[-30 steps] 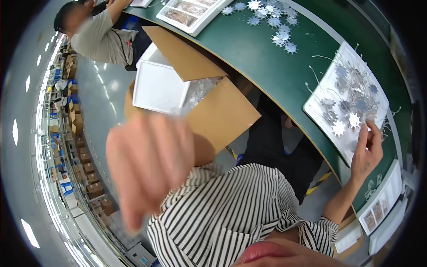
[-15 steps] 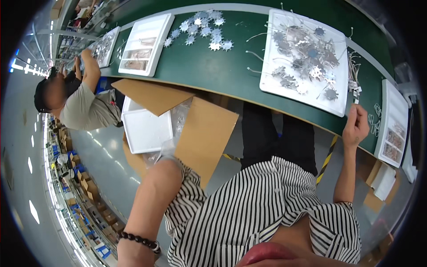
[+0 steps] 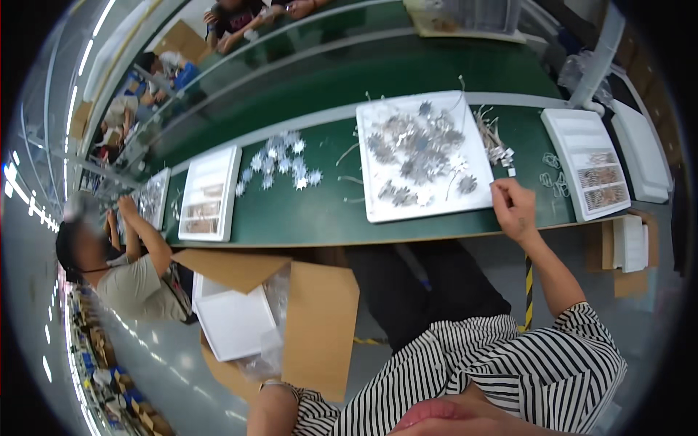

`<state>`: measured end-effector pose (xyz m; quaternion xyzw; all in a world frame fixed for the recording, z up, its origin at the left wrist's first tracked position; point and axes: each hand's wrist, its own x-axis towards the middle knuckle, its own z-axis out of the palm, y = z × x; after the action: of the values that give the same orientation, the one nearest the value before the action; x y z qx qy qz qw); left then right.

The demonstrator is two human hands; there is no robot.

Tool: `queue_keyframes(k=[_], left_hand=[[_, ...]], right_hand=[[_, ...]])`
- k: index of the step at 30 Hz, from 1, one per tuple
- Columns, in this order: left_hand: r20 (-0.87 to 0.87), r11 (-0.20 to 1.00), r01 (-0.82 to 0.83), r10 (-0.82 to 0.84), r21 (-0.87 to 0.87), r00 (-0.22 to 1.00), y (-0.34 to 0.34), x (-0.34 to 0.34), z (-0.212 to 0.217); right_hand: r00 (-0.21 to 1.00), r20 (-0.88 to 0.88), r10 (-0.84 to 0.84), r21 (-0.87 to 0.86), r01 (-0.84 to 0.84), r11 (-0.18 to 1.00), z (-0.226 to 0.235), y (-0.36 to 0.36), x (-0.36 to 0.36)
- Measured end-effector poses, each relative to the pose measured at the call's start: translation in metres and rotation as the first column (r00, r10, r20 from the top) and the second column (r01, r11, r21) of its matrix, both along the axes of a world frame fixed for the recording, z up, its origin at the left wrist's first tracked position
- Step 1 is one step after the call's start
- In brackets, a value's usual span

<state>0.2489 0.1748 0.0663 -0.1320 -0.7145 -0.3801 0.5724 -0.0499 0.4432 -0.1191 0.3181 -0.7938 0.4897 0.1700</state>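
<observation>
A square white foam tray [image 3: 378, 212] lies on the green workbench, holding a heap of silvery star-shaped metal pieces [image 3: 422, 145] with thin wire leads among them. My right hand [image 3: 515, 207] is at the tray's near right corner, its fingers curled closed and the fingertips against or just beside the rim. Whether anything is in those fingers is hidden. Just beyond it lies a bundle of pale wire leads [image 3: 493, 142] with white connectors. Of my left arm only a bent part shows at the lower edge; the hand is outside the picture.
More star-shaped pieces [image 3: 280, 160] lie loose on the left bench. White compartment trays [image 3: 187, 174] stand left and right, with white loops [image 3: 554, 178] by the right one. An opened cardboard box [image 3: 320, 327] with white trays stands below the bench edge. A co-worker [image 3: 134, 283] sits left.
The view has tilted up, showing more of the bench's far side and other people. My right hand has moved closer to the tray's rim. My left forearm with its beaded bracelet has left the picture.
</observation>
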Motion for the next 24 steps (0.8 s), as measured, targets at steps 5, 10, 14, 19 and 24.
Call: queue_keyframes(k=[5, 10, 14, 19, 24], left_hand=[[0.055, 0.991, 0.018, -0.026, 0.132, 0.998, -0.004, -0.022, -0.015], [0.102, 0.98, -0.018, -0.002, 0.198, 0.995, -0.005, -0.016, -0.018], [0.111, 0.975, -0.016, -0.009, 0.221, 0.994, -0.007, -0.015, -0.016], [0.132, 0.964, 0.006, -0.042, 0.264, 0.99, -0.008, -0.022, -0.015], [0.086, 0.967, 0.103, -0.126, 0.231, 0.988, -0.015, -0.039, -0.009]], right_hand=[[1.0, 0.02, -0.022, -0.045, 0.023, 0.999, 0.002, 0.011, -0.006], [1.0, 0.02, 0.009, -0.044, -0.009, 0.999, 0.004, 0.005, -0.004], [0.999, 0.049, 0.023, -0.023, -0.022, 0.999, 0.006, 0.005, -0.001], [0.994, 0.11, 0.016, -0.001, -0.016, 1.0, 0.001, 0.007, -0.002], [0.996, 0.093, -0.014, -0.034, 0.017, 0.999, 0.006, 0.001, -0.014]])
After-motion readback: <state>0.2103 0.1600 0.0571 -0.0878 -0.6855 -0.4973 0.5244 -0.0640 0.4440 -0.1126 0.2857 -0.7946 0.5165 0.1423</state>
